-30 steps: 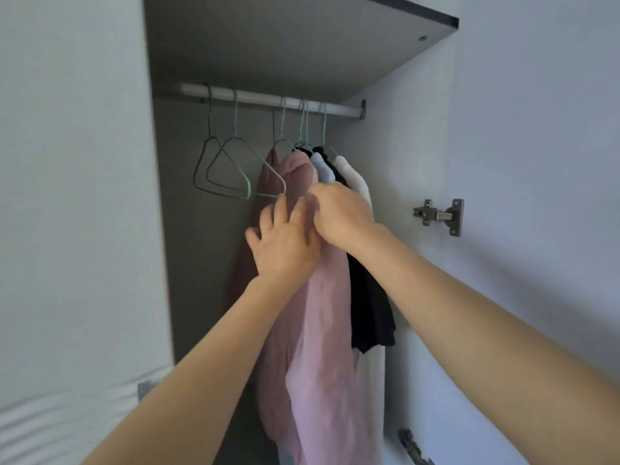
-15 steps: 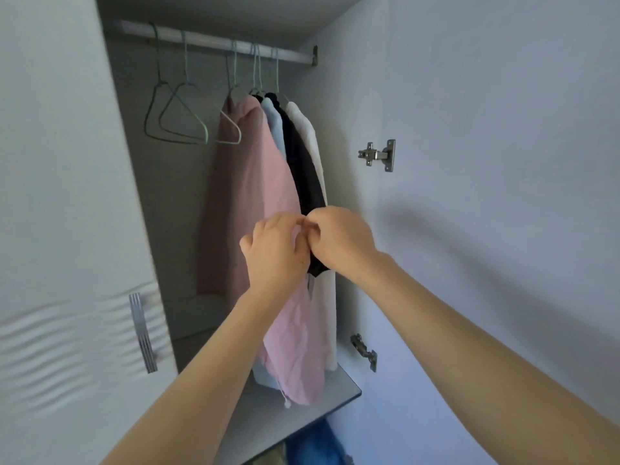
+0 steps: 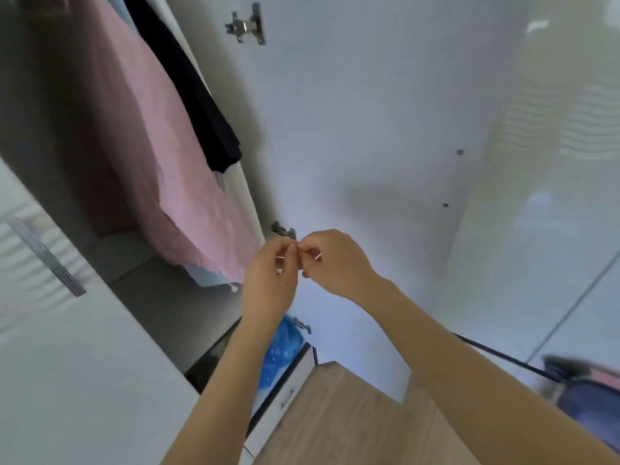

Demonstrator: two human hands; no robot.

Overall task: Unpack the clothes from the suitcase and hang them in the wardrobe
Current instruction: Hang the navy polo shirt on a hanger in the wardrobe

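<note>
White wardrobe side panel (image 3: 352, 129) fills the centre, with a metal hinge (image 3: 246, 26) at top. Glossy white door (image 3: 553, 229) at right reflects daylight. Wood-grain boards (image 3: 335, 417) at lower centre.

The hanging garments (image 3: 188, 182) are hung at the upper left inside the wardrobe (image 3: 40, 105), above its shelf (image 3: 174, 307), beneath which a plastic bag (image 3: 278, 350) is stowed. The left hand (image 3: 268, 280) and right hand (image 3: 335, 263) are brought together in the middle, before the open door (image 3: 369, 112), with a thin strip (image 3: 317, 257) pinched between them. The suitcase (image 3: 583, 397) is seen on the floor (image 3: 352, 414) at the lower right.
</note>
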